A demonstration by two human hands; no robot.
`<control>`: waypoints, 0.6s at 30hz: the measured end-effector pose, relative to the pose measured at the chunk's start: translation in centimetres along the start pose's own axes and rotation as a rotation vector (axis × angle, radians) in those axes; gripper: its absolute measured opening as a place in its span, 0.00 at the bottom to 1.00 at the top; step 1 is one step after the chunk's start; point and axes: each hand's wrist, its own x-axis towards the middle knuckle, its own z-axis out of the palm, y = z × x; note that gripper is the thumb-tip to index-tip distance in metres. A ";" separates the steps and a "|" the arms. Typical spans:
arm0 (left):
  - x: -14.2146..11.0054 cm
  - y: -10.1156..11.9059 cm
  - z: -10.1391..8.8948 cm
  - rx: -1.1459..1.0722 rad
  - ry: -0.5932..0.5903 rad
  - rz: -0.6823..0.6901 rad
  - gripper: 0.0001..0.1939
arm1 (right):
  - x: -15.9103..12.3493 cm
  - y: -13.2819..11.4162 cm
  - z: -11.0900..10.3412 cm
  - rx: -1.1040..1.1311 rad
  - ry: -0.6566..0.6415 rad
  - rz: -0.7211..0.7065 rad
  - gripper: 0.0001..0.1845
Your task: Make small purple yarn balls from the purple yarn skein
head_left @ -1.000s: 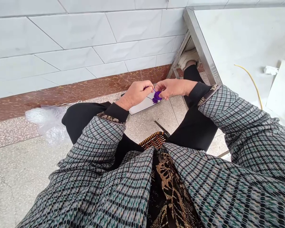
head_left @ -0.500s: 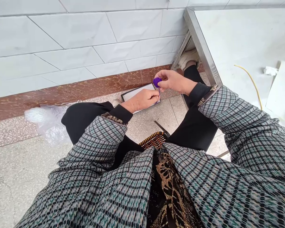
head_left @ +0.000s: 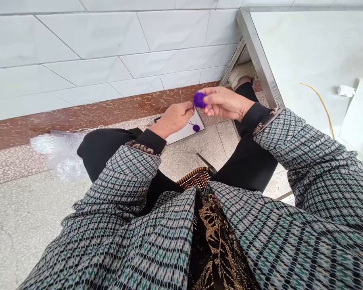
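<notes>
I sit with my knees apart over a tiled floor. My right hand [head_left: 225, 102] is closed on a small purple pompom [head_left: 199, 100], pinching it between thumb and fingers. My left hand [head_left: 175, 117] is closed too, pinching a thin purple thread that runs from the pompom. A second, smaller purple ball [head_left: 196, 127] hangs on the thread below, over a white board [head_left: 184, 132] lying on the floor between my legs.
A steel-edged table [head_left: 260, 60] stands at the right, with a yellow cord [head_left: 322, 105], white sheets and scraps on it. A crumpled clear plastic bag [head_left: 59, 153] lies on the floor at the left. A woven seat edge [head_left: 196, 178] shows between my thighs.
My right hand has lifted the pompom up and away from the board. My left hand drew the thread out, and a small purple ball now dangles below it.
</notes>
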 end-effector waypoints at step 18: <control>-0.1 0.1 -0.8 -0.036 0.045 0.063 0.11 | 0.1 0.6 -0.5 -0.091 -0.132 0.029 0.10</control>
